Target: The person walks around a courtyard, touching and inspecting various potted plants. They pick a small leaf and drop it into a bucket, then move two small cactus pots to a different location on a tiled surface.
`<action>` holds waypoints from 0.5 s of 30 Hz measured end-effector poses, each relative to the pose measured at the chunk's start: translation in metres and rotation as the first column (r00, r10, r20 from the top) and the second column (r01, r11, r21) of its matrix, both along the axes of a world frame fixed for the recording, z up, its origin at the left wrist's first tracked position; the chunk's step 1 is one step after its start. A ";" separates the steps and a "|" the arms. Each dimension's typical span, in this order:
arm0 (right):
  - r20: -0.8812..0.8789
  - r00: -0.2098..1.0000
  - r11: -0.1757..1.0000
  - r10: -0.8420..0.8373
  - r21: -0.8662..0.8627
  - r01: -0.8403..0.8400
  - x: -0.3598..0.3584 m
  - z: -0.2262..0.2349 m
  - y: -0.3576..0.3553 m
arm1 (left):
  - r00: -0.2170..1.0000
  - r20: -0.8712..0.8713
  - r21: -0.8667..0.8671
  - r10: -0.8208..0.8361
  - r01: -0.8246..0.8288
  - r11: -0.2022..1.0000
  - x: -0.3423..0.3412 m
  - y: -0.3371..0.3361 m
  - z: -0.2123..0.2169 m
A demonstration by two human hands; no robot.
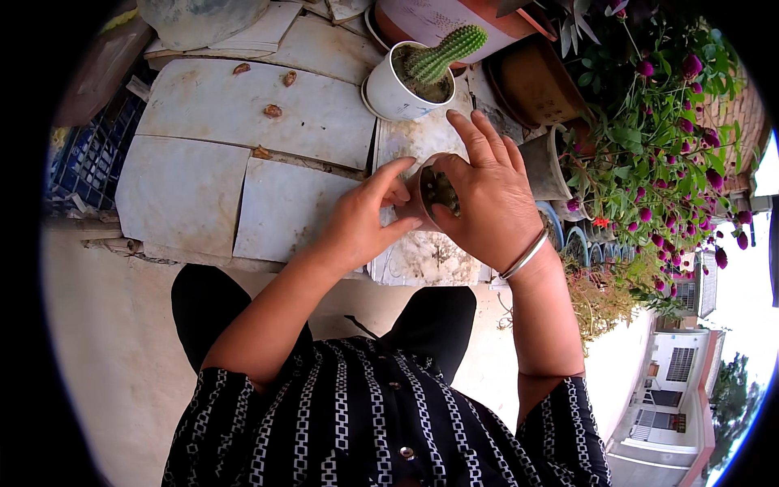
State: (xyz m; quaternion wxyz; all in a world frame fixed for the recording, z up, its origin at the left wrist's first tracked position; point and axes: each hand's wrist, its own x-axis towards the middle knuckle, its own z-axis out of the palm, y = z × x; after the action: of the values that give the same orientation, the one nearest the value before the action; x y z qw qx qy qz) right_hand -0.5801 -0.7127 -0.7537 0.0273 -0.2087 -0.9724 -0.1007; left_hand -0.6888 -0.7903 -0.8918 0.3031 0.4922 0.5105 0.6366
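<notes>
A small pinkish-brown flowerpot (412, 199) stands near the front edge of the tiled surface. Dark soil with small pale specks (439, 191) shows inside it. My left hand (357, 217) curves round the pot's left side, thumb and fingertips against its wall. Over the pot's right side is my right hand (497, 203), wearing a silver bangle. Its thumb and index finger reach over the rim, apart from each other, and the other fingers stretch out. Just behind the pot, a white pot (398, 96) holds a ribbed green cactus (446, 57) leaning right.
Loose pale tiles (195, 191) cover the surface, with several dry brown bits (273, 110) on them. A large terracotta planter (406, 20), a brown pot (540, 81) and a grey pot (545, 166) crowd the back right. Purple flowers (665, 195) hang at right; a blue crate (93, 158) stands left.
</notes>
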 end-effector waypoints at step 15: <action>0.175 0.981 0.996 -0.082 0.040 0.076 -0.017 -0.026 0.009 | 0.998 -0.069 0.028 0.008 -0.006 1.000 -0.004 -0.005 -0.005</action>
State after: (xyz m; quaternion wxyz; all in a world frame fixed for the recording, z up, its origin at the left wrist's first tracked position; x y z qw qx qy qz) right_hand -0.5972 -0.7033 -0.7796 -0.0593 -0.2368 -0.9602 -0.1360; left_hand -0.6923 -0.7957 -0.8970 0.2765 0.5162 0.5135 0.6273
